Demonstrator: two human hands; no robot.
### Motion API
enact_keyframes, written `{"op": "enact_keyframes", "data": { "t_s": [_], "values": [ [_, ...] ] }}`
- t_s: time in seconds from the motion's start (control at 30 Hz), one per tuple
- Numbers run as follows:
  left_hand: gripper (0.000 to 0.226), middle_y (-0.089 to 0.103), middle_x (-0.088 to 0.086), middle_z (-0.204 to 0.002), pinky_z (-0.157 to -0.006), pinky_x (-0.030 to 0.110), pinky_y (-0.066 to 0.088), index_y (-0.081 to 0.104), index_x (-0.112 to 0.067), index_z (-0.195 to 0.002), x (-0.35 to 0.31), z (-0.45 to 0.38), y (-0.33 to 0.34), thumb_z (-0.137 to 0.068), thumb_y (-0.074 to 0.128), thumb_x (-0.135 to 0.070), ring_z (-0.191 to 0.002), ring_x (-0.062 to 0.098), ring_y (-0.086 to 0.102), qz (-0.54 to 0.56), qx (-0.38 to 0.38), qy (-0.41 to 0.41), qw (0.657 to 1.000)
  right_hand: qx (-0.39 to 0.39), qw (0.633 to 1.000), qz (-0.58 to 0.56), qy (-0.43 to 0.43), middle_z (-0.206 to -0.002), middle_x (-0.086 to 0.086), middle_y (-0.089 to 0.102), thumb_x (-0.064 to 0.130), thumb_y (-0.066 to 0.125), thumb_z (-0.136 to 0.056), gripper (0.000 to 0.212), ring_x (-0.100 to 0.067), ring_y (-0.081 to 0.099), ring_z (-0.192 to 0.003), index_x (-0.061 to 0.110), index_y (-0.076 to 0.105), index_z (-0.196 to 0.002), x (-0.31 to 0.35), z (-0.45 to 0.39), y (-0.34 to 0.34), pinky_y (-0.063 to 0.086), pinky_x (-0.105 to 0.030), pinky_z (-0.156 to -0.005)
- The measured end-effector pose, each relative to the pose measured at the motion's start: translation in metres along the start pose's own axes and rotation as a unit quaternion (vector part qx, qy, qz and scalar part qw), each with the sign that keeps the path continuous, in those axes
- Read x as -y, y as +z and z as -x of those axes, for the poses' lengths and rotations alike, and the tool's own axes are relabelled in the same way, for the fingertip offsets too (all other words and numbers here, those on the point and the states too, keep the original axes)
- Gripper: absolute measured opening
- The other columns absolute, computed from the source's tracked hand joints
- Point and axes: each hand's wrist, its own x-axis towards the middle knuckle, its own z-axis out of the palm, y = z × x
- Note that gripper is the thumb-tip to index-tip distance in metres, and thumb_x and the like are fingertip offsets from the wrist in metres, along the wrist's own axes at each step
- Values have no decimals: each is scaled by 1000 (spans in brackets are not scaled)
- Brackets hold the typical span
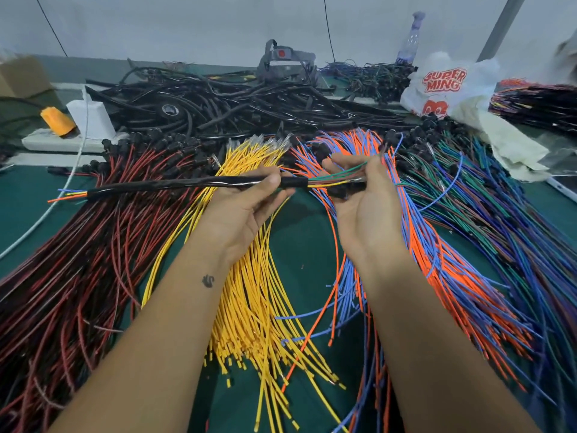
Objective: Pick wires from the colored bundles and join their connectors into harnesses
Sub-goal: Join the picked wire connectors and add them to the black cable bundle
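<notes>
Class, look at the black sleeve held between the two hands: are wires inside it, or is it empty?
Wires inside. The black sleeve has coloured wire ends sticking out at its left end and more fanning out at its right.

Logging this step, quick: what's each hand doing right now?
Left hand: grips the black sleeved harness.
Right hand: pinches the loose wire ends coming out of that sleeve.

Left hand (246, 207) palm-up, fingers curled, right hand (365, 210) seemingly pinching
</notes>
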Motion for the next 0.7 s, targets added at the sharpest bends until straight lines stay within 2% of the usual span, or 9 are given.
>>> {"op": "enact_keyframes", "data": {
  "t_s": [0.13,0.23,0.4,0.5,0.6,0.7],
  "values": [
    [14,72,6,-82,-66,14,54,64,-6,-86,1,1,2,-89,55,4,-74,17,72,-7,-2,13,1000,9,1000,10,-14,-92,-1,65,20,30,-107,32,-17,61,-94,14,52,-85,-11,-6,2,50,-30,-82],
    [15,73,7,-83,-67,14,54,64,-6,-87,3,2,2,-89,55,5,-77,18,72,-9,0,26,1000,23,999,3,-42,-92,-2,66,19,29,-107,34,-19,63,-99,12,52,-83,-21,-7,4,55,-23,-80],
    [29,74,7,-86,-68,14,54,73,-12,-74,3,5,1,-88,55,6,-82,18,72,-7,29,33,999,42,998,13,-54,-100,-4,64,19,27,-107,35,-22,61,-109,12,52,-83,-27,-10,2,53,-22,-82],
    [15,74,8,-87,-67,14,54,66,-5,-87,5,5,0,-87,56,6,-81,19,72,-8,24,19,999,51,996,48,-49,-99,1,64,19,26,-107,35,-14,63,-106,13,52,-85,-30,-10,1,50,-26,-91],
    [13,74,7,-84,-65,13,54,64,-4,-91,5,4,-2,-88,55,6,-77,17,72,-4,16,8,1000,82,993,72,-50,-95,4,65,20,28,-107,30,-9,63,-100,15,54,-92,-33,-11,-2,53,-22,-80],
    [12,74,5,-83,-65,13,54,63,-3,-92,3,2,-2,-90,54,4,-76,16,72,7,-4,14,1000,103,986,126,-40,-100,0,60,21,35,-105,21,-15,62,-91,21,54,-98,-33,-10,-5,52,-25,-69]
  ]
}}
